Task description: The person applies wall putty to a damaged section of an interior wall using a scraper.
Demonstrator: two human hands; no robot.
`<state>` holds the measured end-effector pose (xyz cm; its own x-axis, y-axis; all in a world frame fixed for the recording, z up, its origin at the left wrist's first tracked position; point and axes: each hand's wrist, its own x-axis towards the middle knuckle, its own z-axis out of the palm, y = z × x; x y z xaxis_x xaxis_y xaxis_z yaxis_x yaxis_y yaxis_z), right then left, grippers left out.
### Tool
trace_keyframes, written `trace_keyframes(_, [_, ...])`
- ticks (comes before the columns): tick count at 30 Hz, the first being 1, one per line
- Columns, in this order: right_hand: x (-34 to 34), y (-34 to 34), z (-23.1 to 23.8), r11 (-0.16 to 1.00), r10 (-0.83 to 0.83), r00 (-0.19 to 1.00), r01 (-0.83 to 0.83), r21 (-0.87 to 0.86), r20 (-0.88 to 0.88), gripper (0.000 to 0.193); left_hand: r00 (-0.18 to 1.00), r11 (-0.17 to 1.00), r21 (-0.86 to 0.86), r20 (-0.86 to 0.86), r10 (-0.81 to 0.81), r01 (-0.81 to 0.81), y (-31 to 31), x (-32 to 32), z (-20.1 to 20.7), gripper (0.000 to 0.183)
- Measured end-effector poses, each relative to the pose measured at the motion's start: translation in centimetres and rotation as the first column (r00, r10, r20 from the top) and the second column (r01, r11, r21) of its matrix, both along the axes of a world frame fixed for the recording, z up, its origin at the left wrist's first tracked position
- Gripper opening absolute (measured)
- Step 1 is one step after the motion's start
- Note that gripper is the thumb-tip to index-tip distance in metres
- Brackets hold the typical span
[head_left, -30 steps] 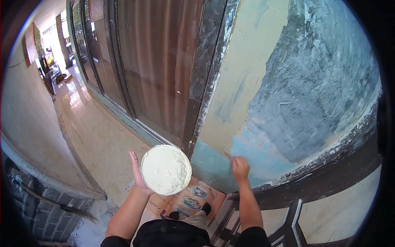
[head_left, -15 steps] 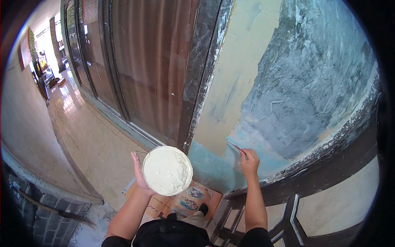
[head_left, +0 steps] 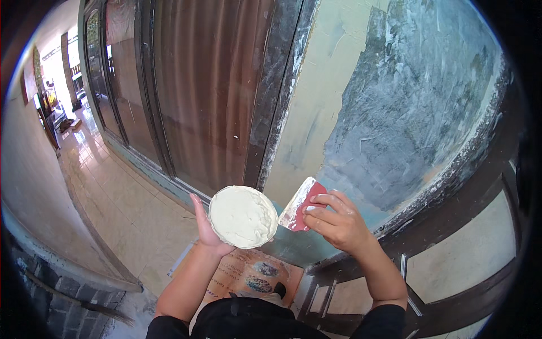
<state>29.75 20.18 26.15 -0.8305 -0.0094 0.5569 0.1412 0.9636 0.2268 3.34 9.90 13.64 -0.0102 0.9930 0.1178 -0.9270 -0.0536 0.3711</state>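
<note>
My left hand (head_left: 210, 229) supports a round tub of off-white putty (head_left: 241, 219), thumb up along its left side and the palm against its edge. The putty fills the tub almost to the rim and is rumpled on the right side. In my right hand (head_left: 339, 223) is a red putty scraper (head_left: 306, 208), pinched by thumb and fingers. Its blade edge is coated with putty and stands close to the tub's right rim, off the wall. Behind it rises the wall (head_left: 389, 135), with a beige filled strip (head_left: 305, 133) beside rough grey-blue paint.
Left of the strip stands a dark-framed glass window (head_left: 206, 96) with a brown curtain behind. A dark wooden panelled door (head_left: 451, 271) is at the right. Printed cardboard (head_left: 243, 271) covers the floor by my feet. A tiled walkway (head_left: 124, 198) runs off to the left.
My right hand has drawn the scraper away from the wall toward the tub and turned it, so its broad red face shows. The tub has shifted slightly right and up.
</note>
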Motion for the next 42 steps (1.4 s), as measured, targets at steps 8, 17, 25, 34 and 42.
trace_keyframes(8, [-1.2,-3.0,1.5,0.993,0.089,0.987,-0.098,0.066,0.133,0.02,0.995,0.994,-0.054,-0.002,0.095,-0.095,-0.8,-0.3,0.8,0.126])
trace_keyframes(17, [-1.4,-5.4,1.4,0.994,0.045,0.996,-0.052,0.093,0.074,0.021,0.992,0.986,-0.106,0.005,0.127,-0.126,-1.4,-0.1,1.5,0.123])
trace_keyframes(25, [-1.5,-5.9,0.1,0.999,0.022,0.997,-0.018,0.05,-0.069,0.024,0.991,0.989,-0.061,-0.029,0.133,-0.135,-1.5,-0.5,1.9,0.122])
trace_keyframes(34, [-0.8,-5.3,-0.7,0.998,-0.037,0.988,0.044,0.049,-0.15,0.025,0.998,0.997,-0.041,-0.034,0.059,-0.061,-1.0,-0.1,2.3,0.12])
trace_keyframes(42, [0.5,-4.0,-0.7,0.984,-0.122,0.98,0.14,0.107,-0.156,0.028,0.998,0.999,-0.008,-0.046,0.045,-0.045,0.2,0.7,2.4,0.119])
